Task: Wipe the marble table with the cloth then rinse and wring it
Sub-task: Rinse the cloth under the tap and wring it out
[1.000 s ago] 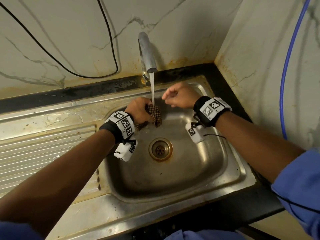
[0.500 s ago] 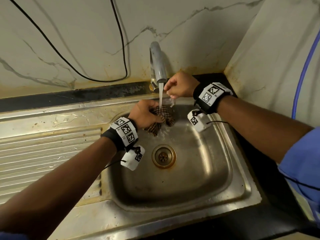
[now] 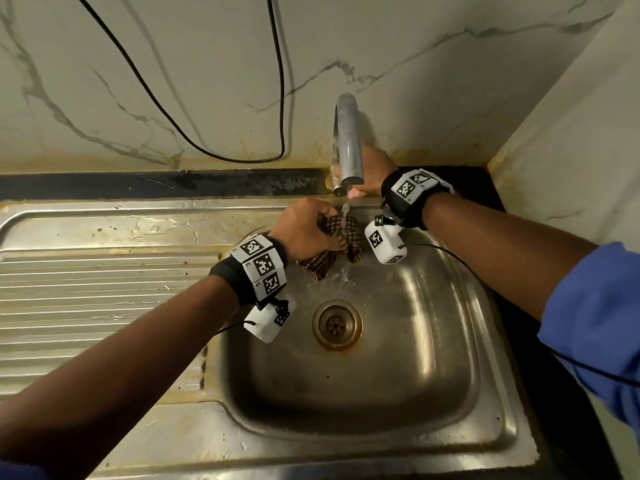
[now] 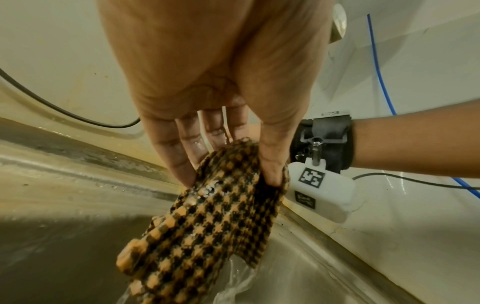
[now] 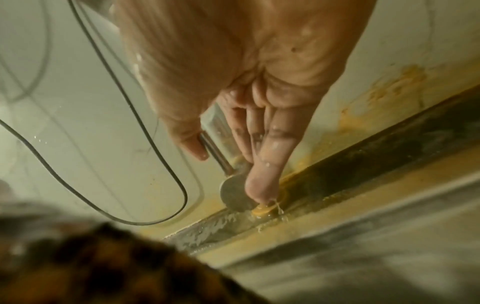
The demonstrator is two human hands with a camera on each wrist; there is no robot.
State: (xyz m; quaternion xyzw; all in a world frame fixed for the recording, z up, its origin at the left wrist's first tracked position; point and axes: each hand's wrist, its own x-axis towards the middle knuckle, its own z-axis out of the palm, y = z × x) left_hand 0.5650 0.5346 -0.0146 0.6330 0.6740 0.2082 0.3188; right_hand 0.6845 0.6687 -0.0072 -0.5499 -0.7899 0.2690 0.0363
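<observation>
The brown-and-black checked cloth [image 3: 346,233] hangs bunched under the running tap [image 3: 349,143], above the back of the steel sink [image 3: 450,341]. My left hand [image 3: 306,230] grips its top. In the left wrist view the left hand [image 4: 228,174] pinches the wet cloth [image 4: 207,226] between fingers and thumb, and water runs off below it. My right hand [image 3: 372,176] reaches behind the spout to the tap's base. The right wrist view shows the right hand [image 5: 228,174] with thumb and fingers on either side of the metal tap handle [image 5: 218,150], the fingertip by the round end.
The drain [image 3: 337,323] sits in the middle of the basin. A ribbed steel drainboard [image 3: 104,306] lies to the left. Marble walls stand behind and to the right, with a black cable [image 3: 194,140] looping down the back wall.
My right hand has left the space over the basin and gone back behind the spout to the tap handle. The left hand still holds the cloth under the stream.
</observation>
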